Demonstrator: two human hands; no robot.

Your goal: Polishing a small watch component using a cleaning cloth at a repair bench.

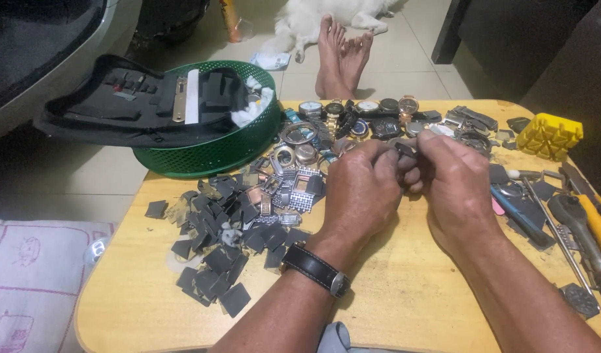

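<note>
Grip: both hands meet over the wooden table (392,287); the fingertips of the left hand (360,189) and the right hand (452,180) pinch a small dark watch part (405,150) between them, fingers pressed together around it.
Small part: mostly hidden by the fingers, what it is exactly cannot be told; it is held above the table, just in front of the row of watches.
Left wrist: a black-strapped wristwatch (317,268).
Row of watches (359,110): laid out along the table's far edge, just beyond the hands.
Metal watch cases (291,176): heaped on the table left of the left hand.
Dark square pieces (215,248): scattered over the table's left part.
Green basket (228,147): at the table's far left corner, a black tool pouch (130,104) lying across it.
Hand tools (575,216): along the table's right edge.
Yellow block (549,136): at the table's far right corner.
</note>
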